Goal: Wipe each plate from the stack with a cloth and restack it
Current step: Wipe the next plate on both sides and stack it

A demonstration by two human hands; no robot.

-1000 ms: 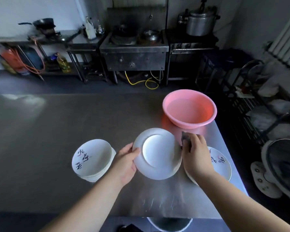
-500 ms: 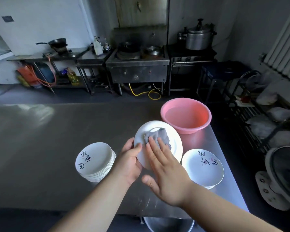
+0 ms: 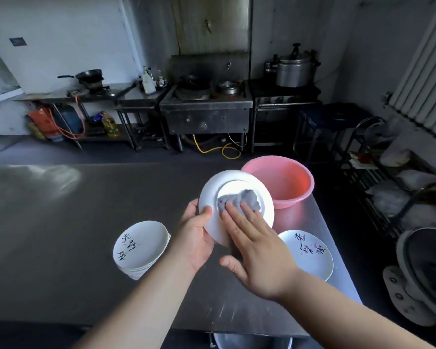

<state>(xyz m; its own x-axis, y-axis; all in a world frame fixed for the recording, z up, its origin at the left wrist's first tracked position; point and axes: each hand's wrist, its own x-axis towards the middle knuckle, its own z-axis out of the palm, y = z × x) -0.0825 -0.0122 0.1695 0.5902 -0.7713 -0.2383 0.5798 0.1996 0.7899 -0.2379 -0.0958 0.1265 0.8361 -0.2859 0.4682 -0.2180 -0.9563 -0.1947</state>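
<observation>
A white plate (image 3: 239, 181) is held up above the steel table, its underside facing me. My left hand (image 3: 195, 238) grips its left rim, thumb on the underside. My right hand (image 3: 257, 250) lies flat with straight fingers and presses a grey cloth (image 3: 239, 199) against the plate's base. A stack of white plates with dark brush lettering (image 3: 140, 244) stands on the table to the left. Another lettered plate (image 3: 310, 250) lies to the right, partly behind my right wrist.
A pink basin (image 3: 282, 180) stands on the steel table (image 3: 61, 222) just behind the held plate, near the table's right edge. A fan (image 3: 425, 273) sits on the floor at the right. A stove and benches line the far wall.
The plate has been lifted and tilted toward me. My right hand moved from the plate's right edge onto its underside, flattening the cloth there and sliding it across.
</observation>
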